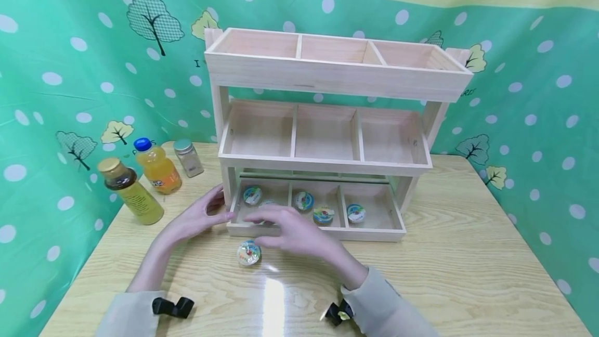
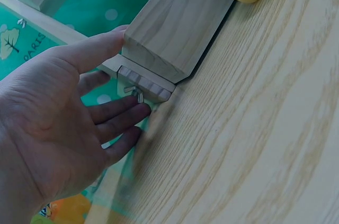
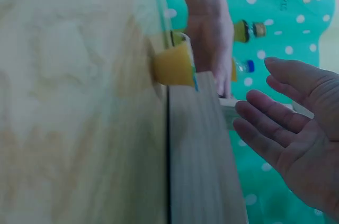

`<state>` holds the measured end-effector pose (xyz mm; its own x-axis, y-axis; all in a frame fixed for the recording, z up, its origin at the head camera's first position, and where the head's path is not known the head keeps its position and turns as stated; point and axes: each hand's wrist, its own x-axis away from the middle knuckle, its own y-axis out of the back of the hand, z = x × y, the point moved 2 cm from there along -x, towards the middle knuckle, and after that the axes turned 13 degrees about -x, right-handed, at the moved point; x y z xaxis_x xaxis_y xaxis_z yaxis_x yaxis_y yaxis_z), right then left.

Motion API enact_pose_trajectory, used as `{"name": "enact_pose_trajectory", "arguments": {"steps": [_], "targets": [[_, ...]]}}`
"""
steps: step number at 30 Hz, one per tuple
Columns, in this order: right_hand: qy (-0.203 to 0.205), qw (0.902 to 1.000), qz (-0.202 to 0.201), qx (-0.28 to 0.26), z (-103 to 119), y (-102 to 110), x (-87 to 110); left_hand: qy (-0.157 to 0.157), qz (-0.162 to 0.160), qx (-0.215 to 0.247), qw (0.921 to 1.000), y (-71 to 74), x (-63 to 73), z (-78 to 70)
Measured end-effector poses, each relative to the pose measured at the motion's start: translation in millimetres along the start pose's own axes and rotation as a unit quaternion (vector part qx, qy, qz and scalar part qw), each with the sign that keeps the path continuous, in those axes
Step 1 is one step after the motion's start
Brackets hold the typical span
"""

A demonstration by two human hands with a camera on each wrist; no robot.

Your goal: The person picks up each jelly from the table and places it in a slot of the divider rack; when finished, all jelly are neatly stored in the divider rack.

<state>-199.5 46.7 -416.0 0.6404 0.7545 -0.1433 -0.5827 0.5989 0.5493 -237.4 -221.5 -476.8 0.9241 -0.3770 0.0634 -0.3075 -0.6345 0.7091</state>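
A small jelly cup (image 1: 248,253) with a printed lid stands on the table in front of the wooden shelf's bottom tray (image 1: 374,234); its orange-yellow body shows in the right wrist view. My left hand (image 1: 202,216) is at the tray's left end, its thumb touching the front corner and its fingers loosely bent beside the end wall. Over the left compartment's front edge hovers my right hand (image 1: 295,230), fingers extended and holding nothing. Under it, one jelly cup is partly hidden. Other cups lie in the left (image 1: 252,195), middle (image 1: 304,201) and right (image 1: 356,213) compartments.
Two upper trays, the middle (image 1: 327,137) and the top (image 1: 337,72), rise above the bottom one, each divided in three. Left of the shelf stand a gold-capped bottle (image 1: 138,202), a blue-capped orange drink bottle (image 1: 159,169) and a green-lidded jar (image 1: 189,159). A green curtain hangs behind.
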Motion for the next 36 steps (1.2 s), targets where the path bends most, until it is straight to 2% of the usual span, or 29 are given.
{"name": "enact_pose_trajectory", "arguments": {"steps": [6, 23, 29, 36], "targets": [[-0.014, 0.9981, 0.038, 0.046, -2, -11, -0.4, 0.005, -0.003, -0.007, 1.0000, 0.2, 1.4, -0.7], [0.012, 0.9916, 0.103, 0.078, -6, -28, -1.3, -0.005, -0.008, -0.005, 0.9999, -0.8, 2.3, -0.1], [-0.007, 0.9891, 0.110, 0.097, -6, -32, -2.2, -0.002, -0.006, -0.008, 0.9999, -0.3, 2.0, -1.7], [-0.006, 0.9865, 0.115, 0.117, -10, -34, -3.6, 0.000, -0.005, -0.009, 0.9999, -0.2, 1.2, -2.4]]}}
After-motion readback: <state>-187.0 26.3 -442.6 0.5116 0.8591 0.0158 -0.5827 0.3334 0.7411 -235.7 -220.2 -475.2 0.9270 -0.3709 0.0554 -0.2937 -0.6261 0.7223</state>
